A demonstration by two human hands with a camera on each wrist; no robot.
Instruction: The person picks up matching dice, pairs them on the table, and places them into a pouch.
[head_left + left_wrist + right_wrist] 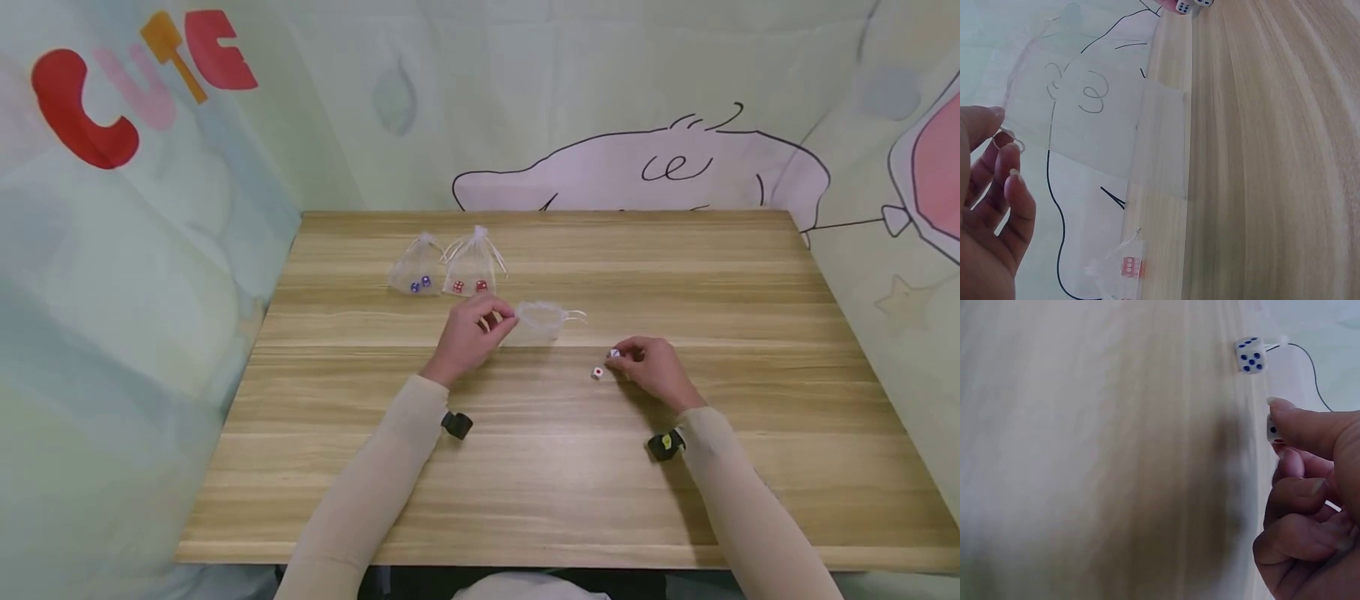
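Note:
My left hand (pixel 474 329) pinches the edge of a sheer white drawstring bag (pixel 542 318), whose mouth gapes and whose strings trail right. In the left wrist view the see-through bag (pixel 1085 134) hangs from thumb and fingertips of the left hand (pixel 994 187). Between thumb and fingers my right hand (pixel 654 368) pinches a white die (pixel 614 353). A second white die (pixel 597 373) lies on the table just beside those fingertips. Seen from the right wrist, the right hand (pixel 1310 494) covers most of the held die (pixel 1274 430); the loose die (pixel 1250 356) shows blue pips.
Behind the left hand stand two closed sheer bags, one with blue dice (pixel 420 283) and one with red dice (pixel 470 286). All lie on a wood-grain table (pixel 525 483). A printed cloth (pixel 337 100) hangs behind the table and along its sides.

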